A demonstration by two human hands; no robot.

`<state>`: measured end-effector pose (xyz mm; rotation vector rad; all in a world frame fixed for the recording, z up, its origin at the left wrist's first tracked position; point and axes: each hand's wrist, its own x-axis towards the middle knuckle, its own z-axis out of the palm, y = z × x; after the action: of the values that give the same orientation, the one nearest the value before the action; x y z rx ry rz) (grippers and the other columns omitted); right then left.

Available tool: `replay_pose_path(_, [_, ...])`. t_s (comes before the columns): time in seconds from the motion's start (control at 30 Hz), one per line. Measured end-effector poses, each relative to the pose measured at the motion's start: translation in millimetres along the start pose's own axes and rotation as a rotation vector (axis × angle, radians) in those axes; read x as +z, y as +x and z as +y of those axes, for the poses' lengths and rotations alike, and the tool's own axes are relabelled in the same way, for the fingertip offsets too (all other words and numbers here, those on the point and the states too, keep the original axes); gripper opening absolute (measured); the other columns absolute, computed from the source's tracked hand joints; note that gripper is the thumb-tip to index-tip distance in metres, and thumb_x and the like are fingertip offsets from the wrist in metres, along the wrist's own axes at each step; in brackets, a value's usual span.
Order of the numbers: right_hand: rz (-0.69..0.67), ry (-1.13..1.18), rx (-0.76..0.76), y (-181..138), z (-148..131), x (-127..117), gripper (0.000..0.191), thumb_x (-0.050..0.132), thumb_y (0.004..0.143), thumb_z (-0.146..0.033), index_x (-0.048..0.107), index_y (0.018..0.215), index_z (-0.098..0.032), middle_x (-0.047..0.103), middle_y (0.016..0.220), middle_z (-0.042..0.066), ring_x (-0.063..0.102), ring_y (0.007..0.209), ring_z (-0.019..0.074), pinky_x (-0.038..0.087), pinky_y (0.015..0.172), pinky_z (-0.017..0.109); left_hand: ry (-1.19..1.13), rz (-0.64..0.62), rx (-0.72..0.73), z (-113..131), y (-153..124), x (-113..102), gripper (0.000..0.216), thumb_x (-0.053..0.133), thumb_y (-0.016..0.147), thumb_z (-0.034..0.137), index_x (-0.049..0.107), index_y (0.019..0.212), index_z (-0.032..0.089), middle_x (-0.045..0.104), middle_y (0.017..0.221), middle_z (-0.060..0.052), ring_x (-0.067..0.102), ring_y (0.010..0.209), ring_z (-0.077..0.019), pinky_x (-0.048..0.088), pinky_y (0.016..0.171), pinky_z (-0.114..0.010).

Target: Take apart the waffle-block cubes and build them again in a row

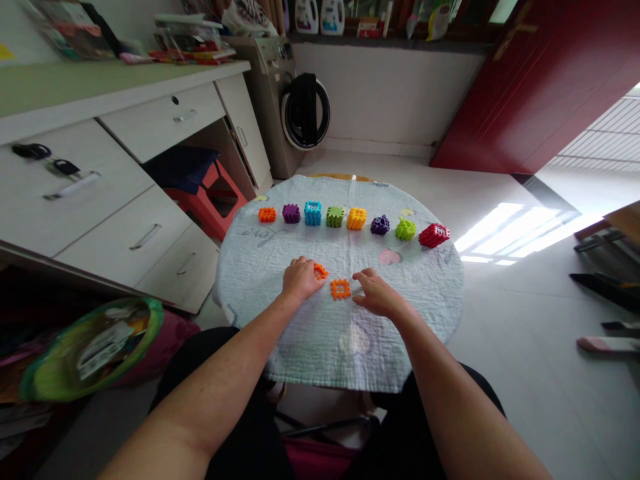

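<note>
My left hand [300, 278] is closed on an orange toy building piece [320, 271], a small frame with notched edges, held at the table's middle. Just right of it, a flat orange square piece [341, 289] with a grid of holes lies on the cloth. My right hand [375, 292] hovers beside that square, thumb and fingers apart with nothing between them. Farther back stands a row of stacked pieces: orange [267, 215], purple [291, 213], blue [313, 213], green [335, 216], yellow [357, 219], dark purple [380, 225], lime [405, 229] and red [434, 235].
A pale patterned cloth [320, 347] covers the round table. To the left are white drawers [145, 237], a red stool [220, 193] and a lined waste bin [155, 333]. A washing machine [280, 100] stands behind, and a red door [540, 93] at the right.
</note>
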<state>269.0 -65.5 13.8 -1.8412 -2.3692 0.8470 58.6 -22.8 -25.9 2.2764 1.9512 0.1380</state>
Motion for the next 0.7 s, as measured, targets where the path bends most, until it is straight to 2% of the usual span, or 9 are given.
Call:
replay_pose_path(0.23, [-0.007, 0.002, 0.008, 0.2, -0.4, 1.6, 0.049, 0.057, 0.077, -0.018, 0.053, 0.126, -0.015, 0.049, 0.128, 0.016, 0.054, 0.115, 0.025, 0.043, 0.093, 0.034, -0.017, 0.053, 0.033, 2.3, 2.0, -2.2, 0.032, 0.066, 0.066, 0.043, 0.066, 0.088, 0.019, 0.063, 0.092, -0.008, 0.057, 0.09, -0.0252, 0.045, 0.081, -0.035])
replay_pose_path(0.37, [0.048, 0.022, 0.015, 1.7, 5.8, -1.5, 0.047, 0.059, 0.078, -0.02, 0.054, 0.124, -0.015, 0.049, 0.128, 0.015, 0.054, 0.115, 0.0242, 0.043, 0.094, 0.033, -0.136, 0.094, 0.23, 16.3, -4.5, -10.0, 0.04, 0.067, 0.067, 0.045, 0.065, 0.098, 0.019, 0.062, 0.097, -0.007, 0.055, 0.093, -0.0244, 0.043, 0.087, -0.036])
replay_pose_path(0.5, [0.159, 0.052, 0.054, 3.6, 14.2, -7.0, 0.044, 0.059, 0.079, -0.02, 0.053, 0.123, -0.015, 0.05, 0.126, 0.013, 0.055, 0.112, 0.0206, 0.041, 0.096, 0.031, -0.183, 0.01, 0.382, 29.7, -10.3, -9.2, 0.044, 0.068, 0.067, 0.047, 0.063, 0.103, 0.021, 0.061, 0.1, -0.007, 0.054, 0.097, -0.025, 0.042, 0.088, -0.037])
replay_pose_path(0.7, [0.214, 0.079, 0.058, 2.1, 17.6, -8.9, 0.041, 0.06, 0.079, -0.02, 0.055, 0.12, -0.016, 0.051, 0.123, 0.013, 0.057, 0.108, 0.0202, 0.041, 0.096, 0.033, -0.169, -0.063, 0.408, 34.9, -13.1, 2.9, 0.044, 0.069, 0.068, 0.044, 0.063, 0.104, 0.022, 0.059, 0.102, -0.008, 0.053, 0.097, -0.0257, 0.042, 0.088, -0.038])
